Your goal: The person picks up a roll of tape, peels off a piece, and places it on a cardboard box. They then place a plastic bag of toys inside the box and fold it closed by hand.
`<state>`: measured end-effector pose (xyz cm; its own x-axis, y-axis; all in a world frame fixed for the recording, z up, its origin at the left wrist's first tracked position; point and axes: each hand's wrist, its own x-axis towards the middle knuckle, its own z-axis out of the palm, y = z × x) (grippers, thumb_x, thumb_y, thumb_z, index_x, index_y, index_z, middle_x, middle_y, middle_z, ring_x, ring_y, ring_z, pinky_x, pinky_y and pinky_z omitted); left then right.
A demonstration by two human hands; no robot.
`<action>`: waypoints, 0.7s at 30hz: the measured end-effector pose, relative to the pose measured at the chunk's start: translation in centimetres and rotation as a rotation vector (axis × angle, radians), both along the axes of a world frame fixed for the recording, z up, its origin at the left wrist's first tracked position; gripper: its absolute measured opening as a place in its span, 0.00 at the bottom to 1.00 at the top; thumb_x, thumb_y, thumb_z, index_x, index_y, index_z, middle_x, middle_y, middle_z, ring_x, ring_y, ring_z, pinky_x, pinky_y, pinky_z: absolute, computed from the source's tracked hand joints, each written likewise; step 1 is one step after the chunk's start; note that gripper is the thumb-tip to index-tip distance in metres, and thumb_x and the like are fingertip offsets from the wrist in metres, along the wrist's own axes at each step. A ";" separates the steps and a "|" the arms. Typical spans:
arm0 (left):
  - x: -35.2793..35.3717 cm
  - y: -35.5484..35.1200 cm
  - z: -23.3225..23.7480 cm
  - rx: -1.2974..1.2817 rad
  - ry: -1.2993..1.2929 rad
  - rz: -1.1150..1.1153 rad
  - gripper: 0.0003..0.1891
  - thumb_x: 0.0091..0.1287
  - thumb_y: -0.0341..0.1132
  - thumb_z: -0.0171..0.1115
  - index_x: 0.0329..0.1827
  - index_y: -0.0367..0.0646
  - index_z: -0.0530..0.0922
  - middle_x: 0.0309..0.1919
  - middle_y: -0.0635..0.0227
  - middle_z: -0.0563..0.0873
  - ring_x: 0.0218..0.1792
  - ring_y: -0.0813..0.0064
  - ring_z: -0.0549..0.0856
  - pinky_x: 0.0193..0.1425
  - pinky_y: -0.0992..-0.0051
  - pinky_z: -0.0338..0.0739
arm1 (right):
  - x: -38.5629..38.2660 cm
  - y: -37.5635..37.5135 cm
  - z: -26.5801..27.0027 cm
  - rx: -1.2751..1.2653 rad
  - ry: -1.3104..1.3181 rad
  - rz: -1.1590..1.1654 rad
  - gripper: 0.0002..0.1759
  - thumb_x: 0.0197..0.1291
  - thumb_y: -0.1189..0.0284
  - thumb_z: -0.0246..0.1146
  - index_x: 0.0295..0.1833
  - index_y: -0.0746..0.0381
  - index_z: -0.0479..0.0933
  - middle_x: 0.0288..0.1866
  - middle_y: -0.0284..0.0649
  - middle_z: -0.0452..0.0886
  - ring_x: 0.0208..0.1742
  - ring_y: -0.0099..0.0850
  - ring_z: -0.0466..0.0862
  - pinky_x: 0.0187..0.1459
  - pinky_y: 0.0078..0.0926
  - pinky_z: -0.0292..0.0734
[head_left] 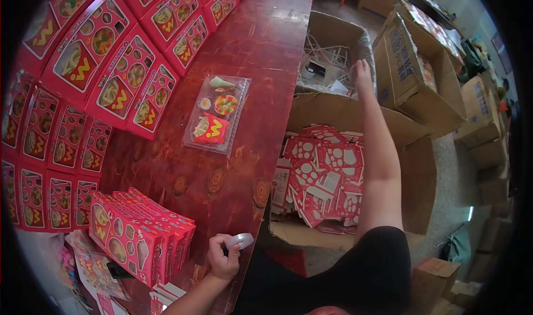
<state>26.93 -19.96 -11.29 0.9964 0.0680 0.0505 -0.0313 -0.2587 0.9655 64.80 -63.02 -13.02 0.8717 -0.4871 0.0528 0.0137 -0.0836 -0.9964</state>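
My left hand [224,259] is closed round a roll of clear tape [240,240] at the near edge of the red wooden table [222,173]. Beside it, to the left, several pink boxes [136,240] with cut-out windows stand in a row. Farther up the table lies a clear plastic tray [214,115] with toy food pieces in it, touched by neither hand. My right hand [362,73] is stretched out over the edge of a bin with white straps; its fingers look extended, and no object shows in it.
Stacked pink boxes [119,82] fill the left side. Right of the table, an open carton [411,187] holds flat printed cards [327,176]. Behind it is the bin [355,34] with white straps. More cartons [408,73] stand at the right.
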 end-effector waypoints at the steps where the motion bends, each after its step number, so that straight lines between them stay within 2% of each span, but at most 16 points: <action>1: 0.0 0.1 -0.1 0.007 -0.003 -0.009 0.14 0.66 0.38 0.60 0.40 0.40 0.65 0.30 0.64 0.76 0.22 0.80 0.75 0.28 0.80 0.70 | -0.8 0.6 -0.4 -0.071 -0.114 -0.027 0.30 0.67 0.58 0.54 0.68 0.65 0.60 0.60 0.44 0.70 0.56 0.31 0.72 0.57 0.26 0.68; 2: 0.0 0.1 -0.3 -0.006 0.001 0.003 0.14 0.67 0.39 0.60 0.40 0.40 0.65 0.29 0.65 0.76 0.22 0.81 0.75 0.27 0.80 0.70 | -1.1 0.2 -2.6 -0.095 -0.296 -0.011 0.26 0.67 0.64 0.55 0.67 0.64 0.62 0.63 0.46 0.69 0.58 0.32 0.72 0.56 0.26 0.69; 3: 0.0 0.1 -0.4 -0.021 0.005 0.008 0.14 0.67 0.39 0.60 0.40 0.40 0.65 0.29 0.65 0.76 0.21 0.81 0.74 0.27 0.80 0.69 | -4.5 3.1 -0.8 -0.163 -0.369 0.007 0.22 0.64 0.71 0.59 0.62 0.63 0.67 0.54 0.40 0.73 0.51 0.26 0.74 0.54 0.27 0.70; 5: 0.1 -0.1 -0.1 -0.032 0.013 0.011 0.15 0.67 0.41 0.59 0.41 0.40 0.65 0.26 0.68 0.75 0.21 0.83 0.73 0.26 0.81 0.68 | -11.8 8.5 2.4 -0.206 -0.385 0.181 0.22 0.59 0.75 0.62 0.60 0.62 0.69 0.52 0.38 0.75 0.51 0.28 0.74 0.50 0.27 0.71; 6: 0.2 -0.2 0.0 -0.041 0.019 0.011 0.15 0.67 0.41 0.59 0.41 0.40 0.65 0.26 0.69 0.75 0.21 0.83 0.73 0.25 0.82 0.67 | -15.3 10.5 3.0 -0.313 -0.407 0.310 0.25 0.55 0.74 0.65 0.59 0.61 0.70 0.52 0.40 0.76 0.51 0.31 0.75 0.50 0.27 0.72; 8: 0.3 -0.3 0.0 -0.054 0.023 0.021 0.15 0.68 0.43 0.59 0.40 0.41 0.65 0.24 0.71 0.73 0.20 0.84 0.71 0.24 0.83 0.64 | -21.9 14.4 6.8 -0.676 -0.581 0.511 0.30 0.47 0.69 0.70 0.59 0.59 0.71 0.56 0.42 0.73 0.55 0.40 0.74 0.57 0.36 0.69; 9: 0.3 -0.2 -0.2 -0.041 0.002 0.018 0.15 0.68 0.42 0.58 0.40 0.41 0.65 0.24 0.71 0.73 0.20 0.85 0.71 0.24 0.82 0.64 | -25.0 16.4 7.4 -0.722 -0.585 0.620 0.32 0.45 0.68 0.71 0.60 0.55 0.71 0.59 0.42 0.72 0.58 0.42 0.72 0.60 0.40 0.65; 11: 0.6 -0.4 0.1 -0.009 -0.046 -0.004 0.14 0.69 0.43 0.56 0.39 0.42 0.65 0.24 0.73 0.71 0.21 0.85 0.68 0.24 0.82 0.63 | -29.7 20.3 7.7 -0.767 -0.620 0.823 0.37 0.45 0.66 0.71 0.65 0.52 0.68 0.64 0.43 0.67 0.64 0.41 0.68 0.59 0.41 0.64; 12: 0.6 -0.3 -0.1 -0.039 -0.072 -0.011 0.14 0.69 0.43 0.56 0.39 0.42 0.65 0.25 0.73 0.71 0.21 0.85 0.69 0.24 0.82 0.63 | -31.3 22.1 7.3 -0.762 -0.673 0.846 0.38 0.47 0.66 0.69 0.66 0.52 0.65 0.66 0.43 0.65 0.65 0.41 0.67 0.60 0.41 0.63; 15: 0.3 0.2 -0.8 -0.060 -0.090 -0.063 0.15 0.69 0.45 0.56 0.41 0.42 0.67 0.30 0.73 0.72 0.27 0.85 0.70 0.28 0.83 0.65 | -35.2 25.6 5.0 -0.830 -0.549 0.830 0.29 0.56 0.66 0.62 0.65 0.53 0.67 0.66 0.42 0.65 0.63 0.40 0.69 0.58 0.38 0.67; 17: -0.4 0.9 -1.8 -0.015 -0.098 -0.117 0.16 0.69 0.46 0.57 0.41 0.42 0.67 0.32 0.73 0.73 0.31 0.84 0.71 0.32 0.83 0.67 | -37.5 25.9 4.3 -0.701 -0.438 0.874 0.28 0.56 0.68 0.62 0.64 0.54 0.66 0.66 0.43 0.66 0.61 0.40 0.71 0.56 0.36 0.68; 18: -1.2 0.4 -1.4 -0.098 -0.080 -0.153 0.16 0.69 0.46 0.57 0.41 0.42 0.67 0.32 0.73 0.73 0.31 0.84 0.71 0.32 0.83 0.68 | -38.9 25.8 4.1 -0.672 -0.534 0.813 0.30 0.54 0.69 0.63 0.64 0.56 0.66 0.62 0.43 0.69 0.57 0.41 0.73 0.54 0.36 0.69; 20: -4.0 -0.6 0.6 -0.254 -0.030 -0.203 0.15 0.69 0.45 0.57 0.41 0.42 0.67 0.32 0.72 0.73 0.31 0.83 0.72 0.33 0.83 0.69 | -42.1 24.7 5.8 -0.636 -0.517 0.824 0.32 0.51 0.69 0.65 0.64 0.57 0.66 0.59 0.44 0.69 0.55 0.41 0.73 0.54 0.36 0.69; 21: -5.7 -0.7 2.9 -0.326 0.161 -0.309 0.14 0.69 0.44 0.57 0.39 0.42 0.67 0.30 0.71 0.74 0.31 0.82 0.74 0.34 0.84 0.70 | -43.9 24.1 6.5 -0.616 -0.510 0.839 0.33 0.50 0.69 0.66 0.64 0.57 0.66 0.58 0.44 0.70 0.54 0.41 0.73 0.54 0.36 0.69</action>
